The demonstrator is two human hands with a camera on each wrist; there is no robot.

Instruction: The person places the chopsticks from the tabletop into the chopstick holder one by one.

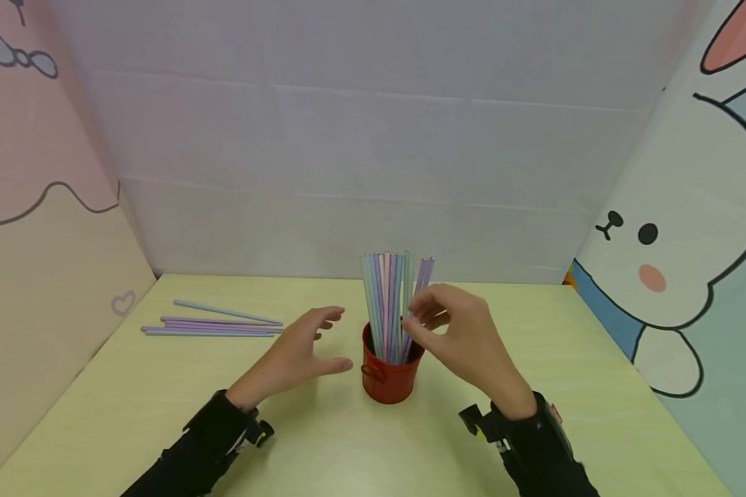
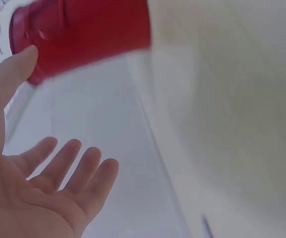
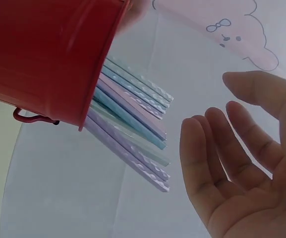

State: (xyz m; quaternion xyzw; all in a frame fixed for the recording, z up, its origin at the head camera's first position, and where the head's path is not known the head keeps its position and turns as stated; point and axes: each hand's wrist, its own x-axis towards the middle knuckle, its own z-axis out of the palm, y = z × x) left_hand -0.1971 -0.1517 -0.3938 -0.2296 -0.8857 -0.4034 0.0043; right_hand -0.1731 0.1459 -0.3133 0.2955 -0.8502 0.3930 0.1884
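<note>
A small red bucket (image 1: 390,381) with side handles stands upright on the table, holding a bunch of pastel straws (image 1: 387,304) in blue, green, pink and purple. My left hand (image 1: 301,353) hovers at the bucket's left, thumb and fingers spread apart with nothing between them. In the left wrist view its palm (image 2: 38,208) shows bare beside the bucket (image 2: 98,29). On the other side, my right hand (image 1: 456,331) is beside the straws, fingers loosely bent. The right wrist view shows a gap between these fingers (image 3: 195,153) and the straws (image 3: 133,109), and the hand holds nothing.
Several loose straws (image 1: 214,327), purple and blue, lie on the left part of the pale yellow table (image 1: 323,455). One blue straw (image 1: 224,312) lies apart behind them. A white wall (image 1: 373,152) rises at the back, with cartoon-printed panels (image 1: 653,276) at the sides.
</note>
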